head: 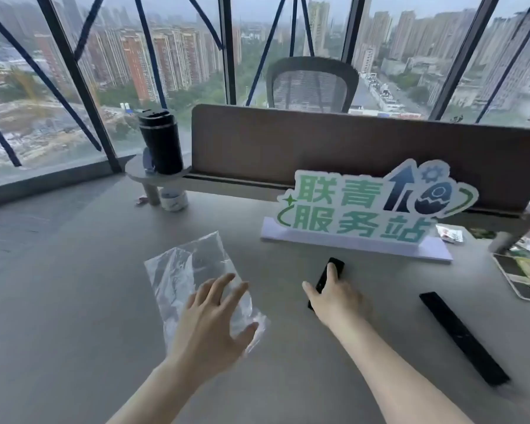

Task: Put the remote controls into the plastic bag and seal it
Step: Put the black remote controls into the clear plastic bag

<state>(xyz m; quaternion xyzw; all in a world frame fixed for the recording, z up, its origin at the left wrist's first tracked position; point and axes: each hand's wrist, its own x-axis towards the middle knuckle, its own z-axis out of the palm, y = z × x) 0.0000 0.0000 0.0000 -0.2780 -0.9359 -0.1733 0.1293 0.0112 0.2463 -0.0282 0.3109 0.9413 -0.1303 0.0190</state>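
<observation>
Your left hand lies spread, fingers wide, flat on the clear plastic bag at table centre. Your right hand covers the short black remote, fingers curled over it; whether it is gripped, you cannot tell. The long black remote lies free at 3 o'clock. At 1 o'clock the sign reads "联青服务站". Bare table stretches toward 9 o'clock.

Black remotes, clear bag

Near table lies open; the standing sign and divider panel block the far side, tumbler far left.
</observation>
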